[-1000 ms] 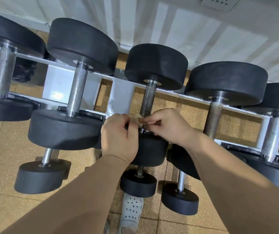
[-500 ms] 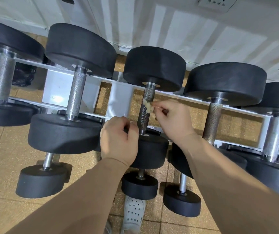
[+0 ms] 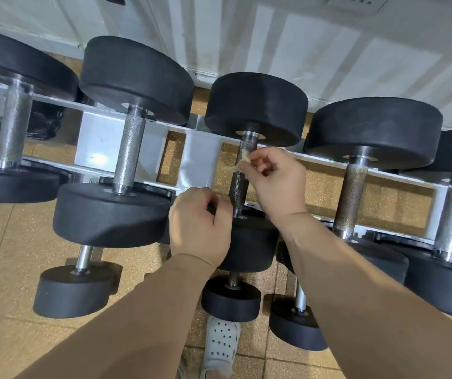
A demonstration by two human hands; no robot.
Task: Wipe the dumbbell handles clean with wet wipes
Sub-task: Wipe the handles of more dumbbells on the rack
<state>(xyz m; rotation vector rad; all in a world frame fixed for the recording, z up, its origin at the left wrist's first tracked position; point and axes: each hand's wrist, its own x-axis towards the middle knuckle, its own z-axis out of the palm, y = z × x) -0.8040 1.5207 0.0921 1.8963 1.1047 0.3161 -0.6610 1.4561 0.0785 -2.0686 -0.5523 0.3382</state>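
Observation:
Black dumbbells with knurled steel handles lie across a white rack (image 3: pixel 194 157). My right hand (image 3: pixel 274 181) pinches a small, crumpled, yellowish wet wipe (image 3: pixel 239 161) against the upper part of the middle dumbbell's handle (image 3: pixel 242 187). My left hand (image 3: pixel 200 228) sits in front of that dumbbell's near head (image 3: pixel 249 244), fingers curled; whether they hold anything is hidden.
Neighbouring dumbbell handles stand at left (image 3: pixel 129 151) and right (image 3: pixel 351 198). Smaller dumbbells (image 3: pixel 230 298) rest on a lower tier. A white wall (image 3: pixel 328 50) runs behind the rack. A perforated grey shoe (image 3: pixel 220 348) stands on the tan tiled floor (image 3: pixel 0 269).
My right hand has carried the wipe from the handle's lower end, next to my left hand, up along the handle. My left hand has stayed by the near head.

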